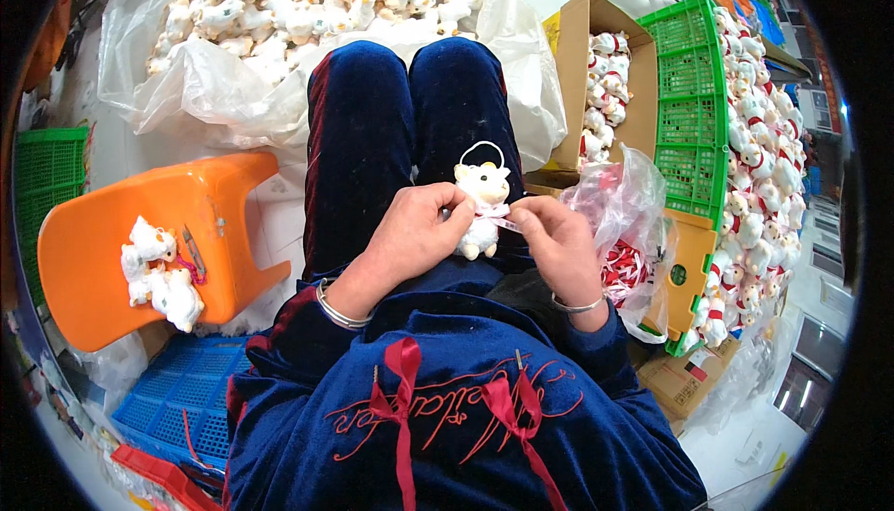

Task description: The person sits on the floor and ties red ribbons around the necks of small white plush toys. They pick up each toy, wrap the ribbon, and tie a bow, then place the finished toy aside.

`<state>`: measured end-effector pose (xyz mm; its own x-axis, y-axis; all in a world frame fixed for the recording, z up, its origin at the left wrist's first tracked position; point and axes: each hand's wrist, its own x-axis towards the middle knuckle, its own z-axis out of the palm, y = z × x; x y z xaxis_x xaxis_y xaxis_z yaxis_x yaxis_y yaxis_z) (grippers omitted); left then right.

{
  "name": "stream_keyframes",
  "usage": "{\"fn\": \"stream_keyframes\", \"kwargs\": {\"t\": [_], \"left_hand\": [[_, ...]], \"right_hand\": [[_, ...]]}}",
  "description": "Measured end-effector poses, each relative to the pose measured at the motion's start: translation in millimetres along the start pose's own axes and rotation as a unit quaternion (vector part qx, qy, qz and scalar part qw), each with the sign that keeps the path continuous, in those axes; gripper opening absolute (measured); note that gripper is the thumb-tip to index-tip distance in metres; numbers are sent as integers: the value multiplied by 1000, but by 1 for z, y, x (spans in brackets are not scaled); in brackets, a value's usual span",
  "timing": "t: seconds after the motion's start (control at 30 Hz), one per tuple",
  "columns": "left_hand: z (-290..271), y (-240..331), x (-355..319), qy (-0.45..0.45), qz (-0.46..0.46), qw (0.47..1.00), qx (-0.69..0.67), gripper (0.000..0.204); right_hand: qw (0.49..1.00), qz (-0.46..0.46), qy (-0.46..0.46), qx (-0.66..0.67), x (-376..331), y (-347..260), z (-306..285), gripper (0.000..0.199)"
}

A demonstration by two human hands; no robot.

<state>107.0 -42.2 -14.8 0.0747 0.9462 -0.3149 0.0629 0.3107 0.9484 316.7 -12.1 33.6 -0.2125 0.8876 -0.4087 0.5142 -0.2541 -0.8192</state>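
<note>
Above my lap, a small white plush toy (481, 182) faces up between my hands, with a white loop standing over its head and a pale pink ribbon (492, 212) at its neck. My left hand (421, 224) pinches the ribbon and the toy's neck from the left side. On the other side, my right hand (556, 234) pinches the ribbon's right end between thumb and finger. A strip with printing hangs from the ribbon close to the right fingertips. Part of the toy's left side is hidden behind my left fingers.
An orange stool (84, 259) at left bears white plush toys (160, 273) and a small metal tool (194, 248). Ahead lies a plastic bag (186, 92) full of plush toys. At right are a cardboard box (577, 64), green crate (689, 92) and bag of red ribbons (622, 269).
</note>
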Motion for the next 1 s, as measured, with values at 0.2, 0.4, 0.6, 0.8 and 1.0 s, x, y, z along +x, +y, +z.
{"fn": "stream_keyframes", "kwargs": {"t": [0.2, 0.4, 0.6, 0.8, 1.0], "left_hand": [[0, 6, -1, 4, 27, 998, 50, 24], [9, 1, 0, 31, 51, 995, 77, 24], [12, -4, 3, 48, 43, 992, 107, 25], [10, -8, 2, 60, 63, 987, 138, 26], [10, -10, 2, 62, 56, 989, 122, 25]], "right_hand": [[985, 123, -50, 108, 11, -6, 3, 23], [988, 78, -65, 118, 16, 22, 11, 21], [985, 73, -59, 144, 14, 15, 17, 15], [989, 73, -42, 118, 11, 3, 26, 13], [991, 18, -25, 130, 12, 14, 37, 12]]}}
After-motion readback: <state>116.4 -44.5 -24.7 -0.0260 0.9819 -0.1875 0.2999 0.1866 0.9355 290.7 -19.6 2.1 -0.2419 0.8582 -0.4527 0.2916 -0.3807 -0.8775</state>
